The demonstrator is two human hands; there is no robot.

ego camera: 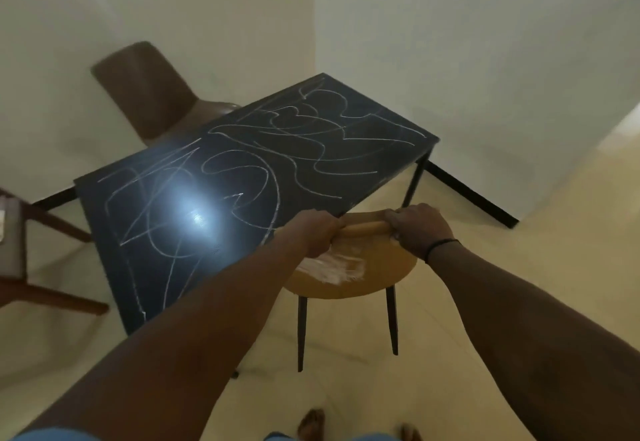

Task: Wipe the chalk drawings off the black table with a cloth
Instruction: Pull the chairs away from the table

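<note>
Chalk drawings cover black counter end to end, glare spot near your left. Your left hand and right hand grip top rail of tan chair at counter's near edge, fingers curled round rail. White smear on seat. Brown chair at far side. Cloth not seen.

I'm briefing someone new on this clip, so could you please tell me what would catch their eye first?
The black table at centre, covered in white chalk lines, with a bright glare near its left end. In front of it, the left hand and right hand grip the top rail of a tan chair that has a white smear on it.
</note>
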